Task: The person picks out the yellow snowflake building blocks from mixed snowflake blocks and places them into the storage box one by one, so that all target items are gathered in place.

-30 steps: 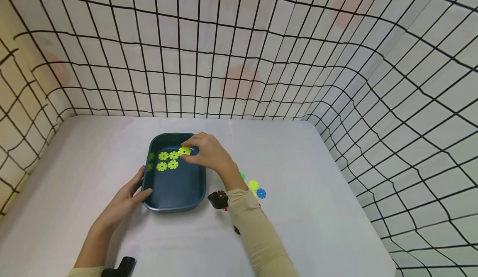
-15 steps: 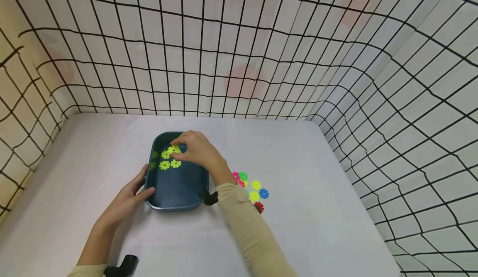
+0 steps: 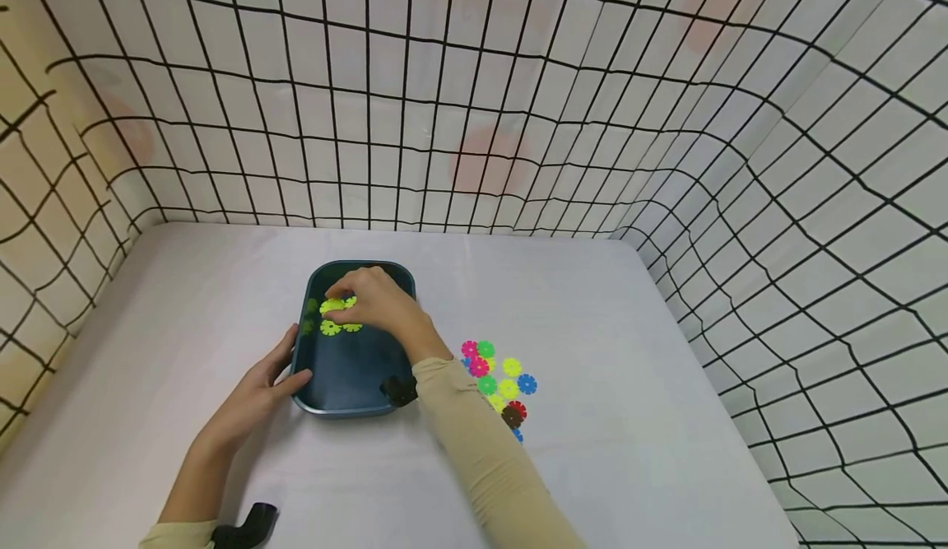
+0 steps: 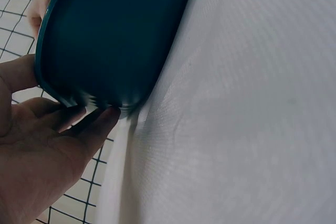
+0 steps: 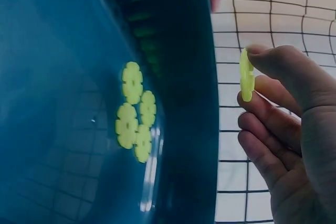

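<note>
My right hand (image 3: 381, 300) is over the far left part of a dark blue tray (image 3: 344, 380). Between thumb and fingertips it pinches a yellow notched plastic disc (image 5: 247, 75), held edge-on above the tray in the right wrist view. Several more yellow notched discs (image 5: 126, 125) lie flat on the tray bottom, close together; in the head view the right hand partly covers them. At the tray's left side, my left hand (image 3: 252, 397) grips the wall, its thumb at the rim. In the left wrist view its fingertips (image 4: 109, 116) touch the tray's outside.
Right of the tray, a loose cluster of notched discs in pink, green, yellow, blue, red and brown lies on the white tabletop, including a green disc (image 3: 486, 385); my right sleeve (image 3: 467, 434) partly covers it. Black netting (image 3: 422, 121) stands behind and at both sides.
Holding the yellow disc, my right hand has moved left over the tray's other discs. More of the coloured cluster shows beside the sleeve. My left hand keeps its grip on the tray.
</note>
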{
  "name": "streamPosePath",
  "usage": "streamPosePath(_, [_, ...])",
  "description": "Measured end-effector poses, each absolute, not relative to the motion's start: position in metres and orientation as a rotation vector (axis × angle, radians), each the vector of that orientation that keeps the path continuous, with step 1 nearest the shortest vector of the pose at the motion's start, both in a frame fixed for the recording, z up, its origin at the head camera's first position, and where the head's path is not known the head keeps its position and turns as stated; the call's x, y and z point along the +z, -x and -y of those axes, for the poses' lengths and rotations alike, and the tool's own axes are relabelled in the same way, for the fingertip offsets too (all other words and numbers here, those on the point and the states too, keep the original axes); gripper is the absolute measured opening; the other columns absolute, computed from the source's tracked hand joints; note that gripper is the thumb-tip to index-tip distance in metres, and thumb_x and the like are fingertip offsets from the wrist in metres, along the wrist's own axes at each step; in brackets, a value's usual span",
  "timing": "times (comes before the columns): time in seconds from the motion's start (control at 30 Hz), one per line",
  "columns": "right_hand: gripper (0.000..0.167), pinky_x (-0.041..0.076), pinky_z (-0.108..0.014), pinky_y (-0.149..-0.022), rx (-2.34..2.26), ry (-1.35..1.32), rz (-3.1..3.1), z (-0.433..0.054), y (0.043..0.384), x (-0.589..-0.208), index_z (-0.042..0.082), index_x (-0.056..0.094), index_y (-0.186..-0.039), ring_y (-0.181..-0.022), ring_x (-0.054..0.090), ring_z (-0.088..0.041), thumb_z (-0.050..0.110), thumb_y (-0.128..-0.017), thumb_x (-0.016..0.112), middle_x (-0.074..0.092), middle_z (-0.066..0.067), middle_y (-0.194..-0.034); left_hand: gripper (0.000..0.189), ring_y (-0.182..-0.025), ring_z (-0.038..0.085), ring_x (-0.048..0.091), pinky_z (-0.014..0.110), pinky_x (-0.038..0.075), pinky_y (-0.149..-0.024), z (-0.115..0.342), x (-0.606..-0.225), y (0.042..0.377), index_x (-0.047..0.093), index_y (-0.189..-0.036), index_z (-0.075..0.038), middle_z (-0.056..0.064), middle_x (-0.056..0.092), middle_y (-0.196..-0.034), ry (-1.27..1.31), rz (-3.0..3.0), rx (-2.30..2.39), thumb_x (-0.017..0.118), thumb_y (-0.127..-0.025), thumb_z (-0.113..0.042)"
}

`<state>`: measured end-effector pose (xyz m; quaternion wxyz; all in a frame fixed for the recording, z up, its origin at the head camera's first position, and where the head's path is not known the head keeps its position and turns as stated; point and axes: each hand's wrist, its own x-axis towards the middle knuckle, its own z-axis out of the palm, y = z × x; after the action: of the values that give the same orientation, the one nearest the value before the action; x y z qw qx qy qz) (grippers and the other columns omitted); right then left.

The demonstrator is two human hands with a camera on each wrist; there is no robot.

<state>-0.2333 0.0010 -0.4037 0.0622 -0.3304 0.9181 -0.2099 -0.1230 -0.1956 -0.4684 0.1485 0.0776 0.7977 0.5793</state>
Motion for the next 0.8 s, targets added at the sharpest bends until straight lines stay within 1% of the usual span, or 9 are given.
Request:
streamPosePath(0.27, [0.038, 0.051, -0.017, -0.094, -0.640, 0.955, -2.720, 0.004, 0.235, -0.408, 0.016, 0.071, -0.120, -0.110, 0.065, -0.007, 0.035, -0.088, 0.072, 0.072, 0.005, -0.117, 0.082, -0.148, 0.049, 0.001, 0.071, 0.013, -0.112, 0.195, -0.466, 0.124, -0.001, -0.157, -0.013, 0.018, -0.002, -0.164, -0.231, -2.298, 1.662, 0.056, -0.099, -0.021])
streamPosePath(0.47, [0.036, 0.052, -0.014, -0.085, -0.573, 0.916, -2.671, 0.011, 0.238, -0.410, 0.018, 0.072, -0.117, -0.102, 0.065, -0.004, 0.035, -0.086, 0.074, 0.072, 0.007, -0.113, 0.082, -0.148, 0.049, 0.001, 0.071, 0.013, -0.112, 0.197, -0.467, 0.124, 0.000, -0.157, -0.012, 0.018, -0.001, -0.164, -0.228, -2.298, 1.659, 0.056, -0.098, -0.021])
streamPosePath(0.53, [0.033, 0.051, -0.013, -0.082, -0.539, 0.897, -2.647, 0.014, 0.239, -0.412, 0.019, 0.073, -0.115, -0.097, 0.063, -0.002, 0.035, -0.085, 0.074, 0.071, 0.010, -0.109, 0.082, -0.148, 0.049, 0.001, 0.072, 0.013, -0.112, 0.197, -0.468, 0.124, -0.001, -0.157, -0.012, 0.018, -0.001, -0.164, -0.232, -2.295, 1.661, 0.056, -0.099, -0.021])
streamPosePath(0.67, [0.023, 0.049, -0.012, -0.078, -0.487, 0.904, -2.587, 0.018, 0.243, -0.419, 0.022, 0.074, -0.104, -0.090, 0.060, -0.001, 0.033, -0.084, 0.076, 0.069, 0.012, -0.099, 0.081, -0.148, 0.050, 0.001, 0.072, 0.013, -0.112, 0.197, -0.468, 0.123, 0.000, -0.157, -0.013, 0.018, -0.001, -0.164, -0.233, -2.283, 1.672, 0.056, -0.099, -0.021])
streamPosePath(0.8, [0.017, 0.049, -0.011, -0.073, -0.460, 0.919, -2.545, 0.021, 0.244, -0.426, 0.021, 0.075, -0.096, -0.083, 0.060, 0.000, 0.032, -0.083, 0.078, 0.069, 0.012, -0.093, 0.081, -0.148, 0.049, 0.000, 0.071, 0.012, -0.112, 0.198, -0.468, 0.123, 0.000, -0.157, -0.014, 0.019, 0.000, -0.164, -0.232, -2.265, 1.690, 0.056, -0.099, -0.021])
